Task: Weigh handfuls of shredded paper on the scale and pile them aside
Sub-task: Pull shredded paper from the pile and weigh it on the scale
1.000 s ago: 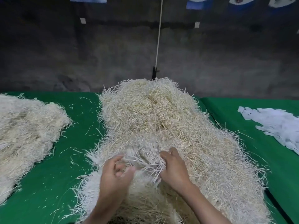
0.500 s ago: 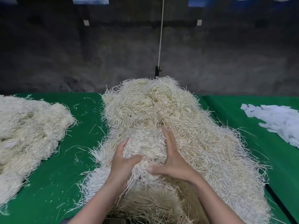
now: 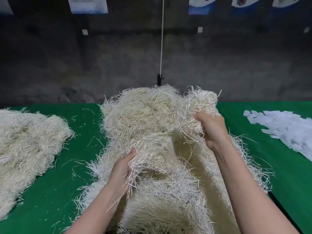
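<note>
Green cloth [image 3: 81,166] carries a cream, stringy heap of shredded paper [image 3: 143,119]. Left hand [image 3: 121,168] and right hand [image 3: 212,129] both clench one clump [image 3: 162,146] just above it. Second pile [image 3: 28,141] lies well left of the left hand; white slips [image 3: 287,130] lie right of the right hand.

Shredded paper [image 3: 162,146] hides most fingers of left grip [image 3: 121,168] and right grip [image 3: 212,130]; the left pile [image 3: 25,141] runs off-frame.
</note>
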